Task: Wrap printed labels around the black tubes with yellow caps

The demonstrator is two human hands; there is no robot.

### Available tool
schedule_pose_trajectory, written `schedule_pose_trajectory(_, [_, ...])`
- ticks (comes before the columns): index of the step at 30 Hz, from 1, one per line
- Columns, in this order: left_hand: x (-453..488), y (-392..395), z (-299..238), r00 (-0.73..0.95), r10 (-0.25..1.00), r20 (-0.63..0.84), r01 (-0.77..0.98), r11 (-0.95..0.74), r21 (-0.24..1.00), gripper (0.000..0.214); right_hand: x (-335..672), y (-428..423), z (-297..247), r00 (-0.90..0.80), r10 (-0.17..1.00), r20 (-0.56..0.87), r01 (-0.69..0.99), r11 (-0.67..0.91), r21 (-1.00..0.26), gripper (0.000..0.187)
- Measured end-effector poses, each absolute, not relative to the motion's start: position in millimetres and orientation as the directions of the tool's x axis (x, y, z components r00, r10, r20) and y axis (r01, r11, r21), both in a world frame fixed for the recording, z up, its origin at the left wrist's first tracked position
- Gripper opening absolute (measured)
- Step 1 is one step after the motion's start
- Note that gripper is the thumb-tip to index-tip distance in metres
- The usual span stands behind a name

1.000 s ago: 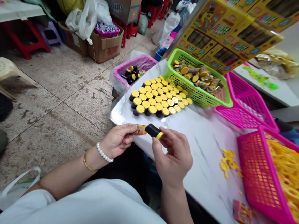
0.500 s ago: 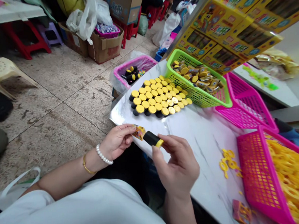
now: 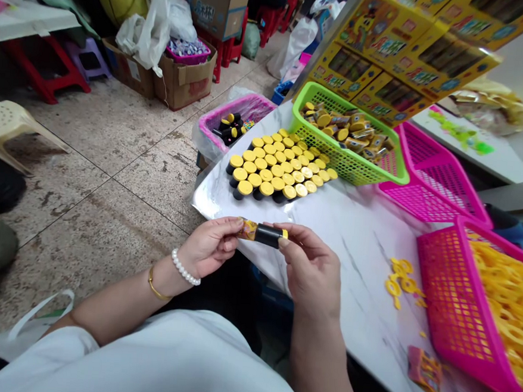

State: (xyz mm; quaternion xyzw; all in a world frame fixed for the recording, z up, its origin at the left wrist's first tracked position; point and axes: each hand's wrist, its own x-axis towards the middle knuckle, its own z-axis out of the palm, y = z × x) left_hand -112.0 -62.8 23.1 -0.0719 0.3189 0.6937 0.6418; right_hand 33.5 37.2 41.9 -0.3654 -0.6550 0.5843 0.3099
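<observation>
Looking through the head camera from far off, I find the right hand [image 3: 314, 264] with thumb and fingers pinched on the yellow-capped end of a black tube [image 3: 268, 235]. The left hand [image 3: 213, 243] makes its own narrow pinch, thumb against finger, on the left end of a printed wrapper [image 3: 247, 229]. The tube lies between the two hands, in front of the table's near edge in my view. Its long axis runs almost straight across, cap toward the right hand, other end toward the left. I judge that line to be what counts: wrapper and tube sit nearly end to end along it, meeting at the tube's left end. Whether the wrapper goes inside the tube or around it, I cannot tell. The right hand is nearer the tube; the left reaches it only through the wrapper.

Beyond the hands, capped tubes [image 3: 266, 188] stand upright in close rows on the white table [image 3: 331, 219]. Just behind them, a green basket [image 3: 335, 159] holds wrapped pieces [image 3: 342, 133]. Off to the right lie loose yellow rings [image 3: 399, 277], beside a pink basket [image 3: 454, 311], with a small packet [image 3: 426, 372] nearer the camera.
</observation>
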Motion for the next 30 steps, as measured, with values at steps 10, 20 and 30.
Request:
schedule_pose_trajectory(10, [-111,-60,25,-0.156,0.84,-0.519,-0.945,0.026,0.326,0.008,36,35,42,-0.607,0.795,0.004,0.078,0.065,-0.995,0.015])
schedule_pose_trajectory(20, [-111,-62,24,-0.199,0.849,-0.49,-0.9,0.039,0.435,0.012,33,20,45,-0.496,0.821,0.283,0.209,0.429,-0.879,0.015])
schedule_pose_trajectory(30, [-115,-67,22,-0.144,0.884,-0.444,-0.905,0.063,0.42,0.019,49,19,38,-0.638,0.568,0.52,0.048,0.703,-0.709,0.037])
